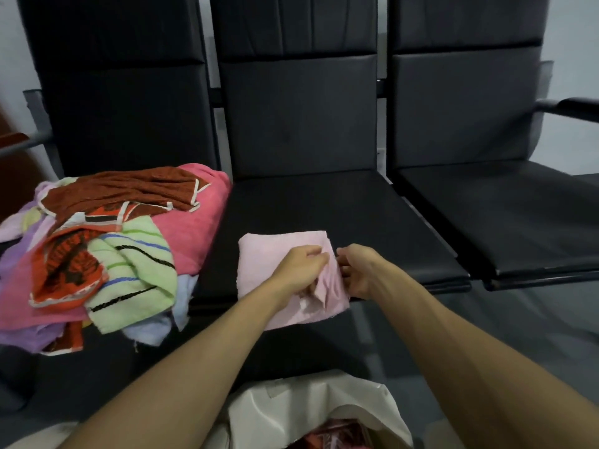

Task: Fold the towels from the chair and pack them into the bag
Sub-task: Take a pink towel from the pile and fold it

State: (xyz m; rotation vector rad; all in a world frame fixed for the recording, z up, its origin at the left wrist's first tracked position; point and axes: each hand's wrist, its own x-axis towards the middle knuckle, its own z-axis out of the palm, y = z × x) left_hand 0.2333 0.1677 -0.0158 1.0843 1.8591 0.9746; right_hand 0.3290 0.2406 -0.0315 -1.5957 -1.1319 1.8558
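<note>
A pale pink towel [275, 251] lies partly folded on the front of the middle black seat [324, 209], its near edge hanging over the rim. My left hand [299, 268] pinches a fold of the pale pink towel near its right side. My right hand [358, 270] grips the towel's right edge, close beside the left. A heap of unfolded towels [107, 244] in pink, green-striped, red and purple covers the left seat. The white bag [311, 406] stands open below my arms, with red patterned cloth [334, 435] inside.
Three black padded chairs stand in a row; the right seat [505, 218] holds nothing. A black armrest [570, 108] juts out at the far right. A wooden edge [13, 139] shows at far left. Grey floor lies under the seats.
</note>
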